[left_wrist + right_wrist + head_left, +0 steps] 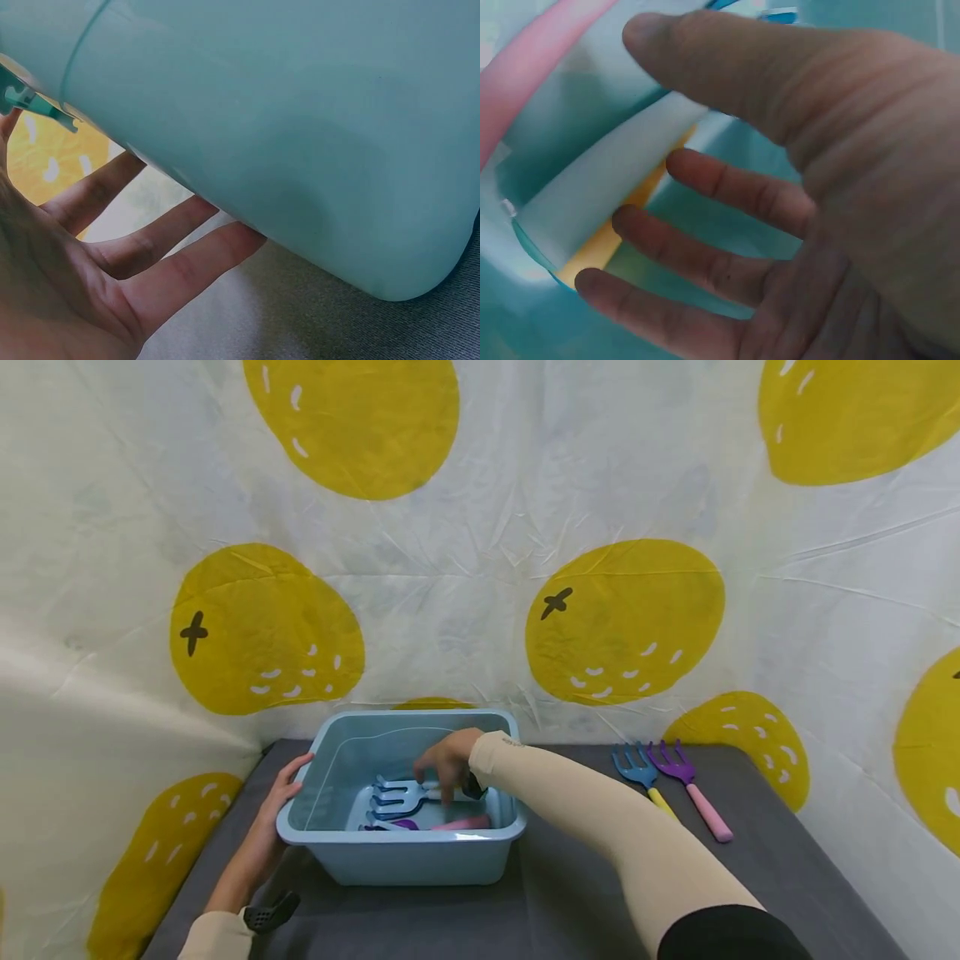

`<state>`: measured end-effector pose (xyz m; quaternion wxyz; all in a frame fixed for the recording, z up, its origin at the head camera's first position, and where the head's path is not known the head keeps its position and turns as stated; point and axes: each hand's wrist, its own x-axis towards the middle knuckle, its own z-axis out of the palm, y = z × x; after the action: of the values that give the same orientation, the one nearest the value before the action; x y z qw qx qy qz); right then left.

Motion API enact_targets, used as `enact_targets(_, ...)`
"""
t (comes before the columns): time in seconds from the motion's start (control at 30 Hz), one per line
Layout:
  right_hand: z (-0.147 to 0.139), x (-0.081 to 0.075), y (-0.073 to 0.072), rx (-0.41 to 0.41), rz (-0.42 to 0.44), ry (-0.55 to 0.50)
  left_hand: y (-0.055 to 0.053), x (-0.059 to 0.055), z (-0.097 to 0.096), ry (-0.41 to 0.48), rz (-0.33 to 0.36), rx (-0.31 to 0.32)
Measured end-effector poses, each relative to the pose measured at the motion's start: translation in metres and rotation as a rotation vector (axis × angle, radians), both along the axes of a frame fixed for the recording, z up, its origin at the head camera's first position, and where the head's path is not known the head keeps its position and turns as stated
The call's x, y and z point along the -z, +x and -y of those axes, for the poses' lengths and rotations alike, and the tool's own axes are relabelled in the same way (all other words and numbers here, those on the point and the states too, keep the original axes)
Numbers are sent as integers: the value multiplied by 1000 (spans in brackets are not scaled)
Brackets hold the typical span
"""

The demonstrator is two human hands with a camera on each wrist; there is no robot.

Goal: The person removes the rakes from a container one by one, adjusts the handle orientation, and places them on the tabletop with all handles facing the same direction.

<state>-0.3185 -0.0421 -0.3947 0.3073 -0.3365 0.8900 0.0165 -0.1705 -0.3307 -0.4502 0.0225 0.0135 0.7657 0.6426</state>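
Note:
A light blue plastic basin [412, 860] stands on the table. My left hand [277, 802] is at its left rim, and in the left wrist view its extended fingers [187, 274] rest against the outer wall. Inside the basin lie several hand forks [397, 797] with blue tines, plus a pink handle [461, 824] beside a purple tool head [406, 824]. My right hand [450, 760] reaches in over the right side. In the right wrist view its fingers spread beside a white handle [615, 172] and a yellow handle [592, 251], with the thumb apart on the other side.
Right of the basin, a blue fork [637, 770] with a yellow handle and a purple fork [678, 770] with a pink handle lie side by side on the dark grey tabletop [570, 893]. A white curtain [465, 635] with yellow fruit prints hangs behind the table.

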Motion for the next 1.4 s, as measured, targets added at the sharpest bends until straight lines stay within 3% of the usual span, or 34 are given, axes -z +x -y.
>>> enact_targets(0.27, -6, 15, 15, 20, -42, -8, 16, 3, -7, -14, -24, -9)
enact_targets(0.43, -5, 21, 18, -55, -98, -9, 24, 3, -10, -14, -38, -30)
enact_targets(0.67, -5, 25, 16, -93, -83, -10, 28, 4, -12, -19, -41, -35)
enact_targets(0.9, -6, 25, 19, -71, -46, -14, 33, 8, -13, -12, -51, -37)
enact_targets(1.2, -5, 15, 10, -110, -40, 15, 23, 2, -12, -21, -26, -36)
enact_targets(1.4, -4, -11, 4, -136, 24, -23, 17, -3, -11, -21, -8, -40)
